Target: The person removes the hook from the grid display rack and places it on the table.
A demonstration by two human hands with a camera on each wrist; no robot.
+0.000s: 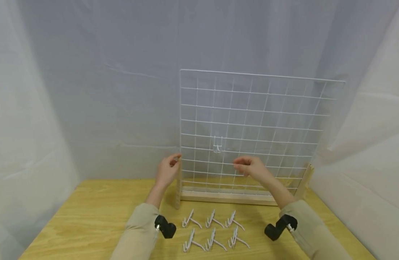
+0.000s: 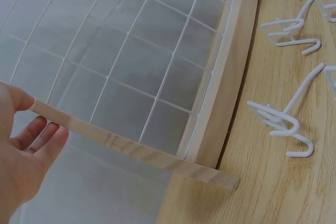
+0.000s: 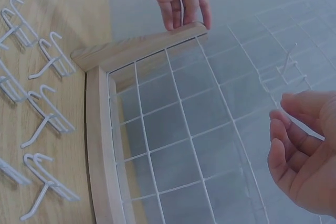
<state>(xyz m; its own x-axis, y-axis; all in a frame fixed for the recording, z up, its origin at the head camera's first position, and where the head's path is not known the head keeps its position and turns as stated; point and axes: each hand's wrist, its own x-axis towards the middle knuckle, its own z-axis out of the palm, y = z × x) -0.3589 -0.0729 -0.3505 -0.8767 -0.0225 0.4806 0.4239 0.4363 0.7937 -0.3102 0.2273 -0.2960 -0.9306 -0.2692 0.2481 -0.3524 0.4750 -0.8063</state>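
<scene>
My left hand (image 1: 168, 169) pinches the upper end of the left wooden upright (image 2: 126, 148) of a stand, with thumb on one side and fingers on the other. The stand holds up a white wire grid panel (image 1: 262, 75). One white wire hook (image 1: 217, 150) hangs on the grid, left of its middle. My right hand (image 1: 251, 168) hovers in front of the grid, lower right of that hook. In the right wrist view its fingers are loosely curled, with nothing between them.
Several white wire hooks (image 1: 212, 218) lie in two rows on the wooden table (image 1: 121, 216), in front of the stand's base bar (image 1: 225, 198). A right wooden upright (image 1: 305, 180) supports the grid's other side. Pale sheeting (image 1: 121, 90) surrounds the table.
</scene>
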